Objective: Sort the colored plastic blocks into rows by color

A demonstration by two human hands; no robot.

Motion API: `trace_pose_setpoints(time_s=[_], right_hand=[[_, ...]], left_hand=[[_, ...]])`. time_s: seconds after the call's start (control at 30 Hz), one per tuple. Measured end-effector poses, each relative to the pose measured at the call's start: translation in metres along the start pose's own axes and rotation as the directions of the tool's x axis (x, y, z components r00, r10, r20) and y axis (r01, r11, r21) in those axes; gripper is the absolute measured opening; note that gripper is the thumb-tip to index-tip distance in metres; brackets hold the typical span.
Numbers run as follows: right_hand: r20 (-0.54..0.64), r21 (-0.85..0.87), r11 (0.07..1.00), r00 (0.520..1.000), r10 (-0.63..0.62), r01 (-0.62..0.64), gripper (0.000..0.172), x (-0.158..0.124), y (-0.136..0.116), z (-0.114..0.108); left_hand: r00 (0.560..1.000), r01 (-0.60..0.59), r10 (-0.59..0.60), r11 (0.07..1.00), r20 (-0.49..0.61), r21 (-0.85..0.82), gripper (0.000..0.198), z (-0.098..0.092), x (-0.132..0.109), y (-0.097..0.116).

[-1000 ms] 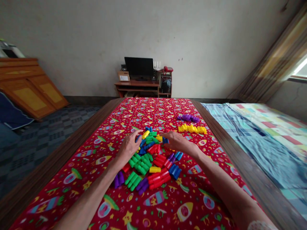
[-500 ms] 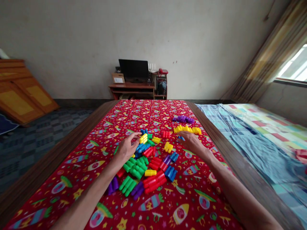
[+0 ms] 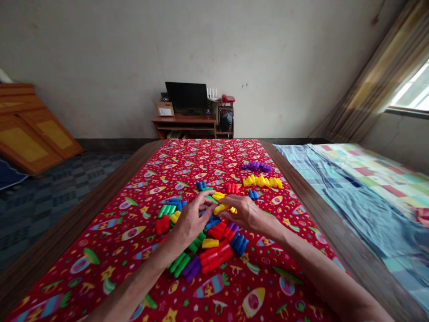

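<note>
Above the pile of blocks, my hands have come close together at a yellow toy building block (image 3: 220, 209). My right hand (image 3: 246, 212) is closed on this block from the right. The curled fingers of my left hand (image 3: 192, 221) meet its left end, with the thumb beside it. Beneath and around the hands lie red blocks (image 3: 216, 256), green blocks (image 3: 179, 264), a purple block (image 3: 192, 268) and blue blocks (image 3: 239, 244). Part of the pile is hidden behind my left hand and fingers.
A row of yellow blocks (image 3: 262, 181) and a row of purple blocks (image 3: 257, 166) lie at the far right of the red patterned tablecloth (image 3: 214, 154). A small blue block (image 3: 254, 195) sits nearer. A bed (image 3: 362, 201) stands right of the table.
My right hand has moved left from beside the yellow row, leaving the small blue block on the cloth. My left hand has moved right with the yellow block, and both hands now meet.
</note>
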State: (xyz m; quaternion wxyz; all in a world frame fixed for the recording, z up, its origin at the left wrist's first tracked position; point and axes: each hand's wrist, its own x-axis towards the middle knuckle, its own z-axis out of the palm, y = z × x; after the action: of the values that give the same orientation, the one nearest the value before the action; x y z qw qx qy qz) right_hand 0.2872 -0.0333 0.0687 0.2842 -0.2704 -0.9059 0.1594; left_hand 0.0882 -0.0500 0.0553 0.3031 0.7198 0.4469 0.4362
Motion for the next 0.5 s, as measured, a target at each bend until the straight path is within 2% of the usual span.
trace_pose_setpoints(time_s=[0.1, 0.2, 0.3, 0.37, 0.4, 0.43, 0.5], right_hand=[[0.036, 0.041, 0.999, 0.999, -0.02, 0.018, 0.026, -0.006, 0.009, -0.011], [0.015, 0.006, 1.0, 1.0, 0.002, -0.002, 0.03, -0.017, 0.023, -0.023], [-0.142, -0.054, 0.984, 0.976, 0.163, -0.172, 0.035, -0.033, 0.038, -0.034], [-0.256, -0.038, 0.943, 0.915, 0.312, -0.332, 0.044, -0.044, 0.047, -0.038], [-0.273, -0.008, 0.918, 0.884, 0.38, -0.397, 0.05, -0.049, 0.05, -0.038], [-0.247, 0.032, 0.894, 0.863, 0.44, -0.446, 0.055, -0.053, 0.051, -0.037], [-0.123, 0.124, 0.859, 0.851, 0.51, -0.497, 0.06, -0.057, 0.049, -0.029]], left_hand=[[0.996, -0.043, 0.037, 0.996, 0.082, 0.074, 0.028, 0.004, -0.001, -0.005], [0.992, -0.09, 0.074, 0.982, 0.102, 0.164, 0.022, 0.004, -0.002, -0.009], [0.992, -0.112, 0.102, 0.979, 0.069, 0.172, 0.022, -0.002, -0.001, -0.012], [0.995, -0.097, 0.092, 0.988, 0.042, 0.119, 0.025, -0.005, 0.002, -0.013], [0.997, -0.076, 0.073, 0.994, 0.03, 0.082, 0.027, -0.006, 0.003, -0.014], [0.999, -0.047, 0.046, 0.998, 0.024, 0.044, 0.03, -0.006, 0.004, -0.015], [1.0, 0.024, -0.024, 0.999, 0.012, -0.03, 0.037, -0.004, 0.006, -0.019]])
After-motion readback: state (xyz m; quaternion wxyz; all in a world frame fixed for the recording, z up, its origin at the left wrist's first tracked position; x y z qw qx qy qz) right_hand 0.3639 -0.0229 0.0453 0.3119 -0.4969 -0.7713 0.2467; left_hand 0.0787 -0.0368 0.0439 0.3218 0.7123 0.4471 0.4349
